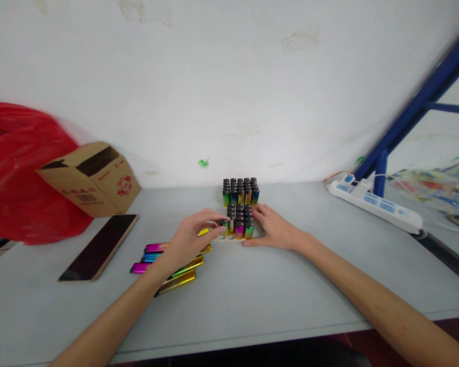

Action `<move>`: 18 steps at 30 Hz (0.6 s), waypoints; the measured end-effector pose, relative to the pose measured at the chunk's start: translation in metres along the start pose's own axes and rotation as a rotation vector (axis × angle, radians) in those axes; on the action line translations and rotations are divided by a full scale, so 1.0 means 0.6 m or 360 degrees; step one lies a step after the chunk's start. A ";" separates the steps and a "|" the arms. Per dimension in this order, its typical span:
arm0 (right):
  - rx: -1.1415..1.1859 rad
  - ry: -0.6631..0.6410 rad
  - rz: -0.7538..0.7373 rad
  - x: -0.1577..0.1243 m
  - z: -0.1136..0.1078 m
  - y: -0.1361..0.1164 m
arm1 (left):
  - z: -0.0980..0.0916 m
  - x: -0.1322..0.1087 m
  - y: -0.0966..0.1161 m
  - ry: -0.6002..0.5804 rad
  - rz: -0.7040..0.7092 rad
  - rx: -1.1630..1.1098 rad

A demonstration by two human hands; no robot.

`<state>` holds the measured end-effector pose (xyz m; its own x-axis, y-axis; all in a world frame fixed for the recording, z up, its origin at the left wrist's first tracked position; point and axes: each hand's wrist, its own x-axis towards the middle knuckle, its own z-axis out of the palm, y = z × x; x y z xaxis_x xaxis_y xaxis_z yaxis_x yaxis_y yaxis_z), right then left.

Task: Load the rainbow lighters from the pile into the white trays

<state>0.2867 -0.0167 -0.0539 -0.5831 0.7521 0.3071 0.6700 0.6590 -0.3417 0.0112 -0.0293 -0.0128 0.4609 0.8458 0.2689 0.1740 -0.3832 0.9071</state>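
White wall point(229, 92) forms the background; grey table point(275, 300) carries all items. Loose lighters point(181, 282) lie flat at left, nearer the left hand point(193, 237) than the right. Right hand point(277, 228), thumb and fingers spread, curves round the right side of the front block point(240, 216); the rear block point(240, 192) stands just beyond, toward the wall. Left hand, narrowed to a pinch, holds one lighter point(225, 229) upright at the front block's near left corner, long axis matching its neighbours; whether seated, cannot tell
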 end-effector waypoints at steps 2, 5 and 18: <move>0.0003 -0.0005 0.0013 0.000 -0.001 -0.001 | 0.004 -0.002 0.002 -0.0069 0.0036 0.0073; 0.0009 -0.0004 0.0012 0.000 -0.002 -0.002 | 0.008 -0.003 0.009 -0.0092 0.0081 0.0230; 0.0028 -0.0016 0.0016 0.000 -0.002 -0.002 | 0.017 -0.003 0.004 0.0056 0.0030 0.0339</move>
<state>0.2863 -0.0174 -0.0525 -0.5810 0.7586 0.2949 0.6676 0.6514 -0.3606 0.0198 -0.0357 -0.0144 0.4359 0.8487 0.2994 0.3476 -0.4656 0.8139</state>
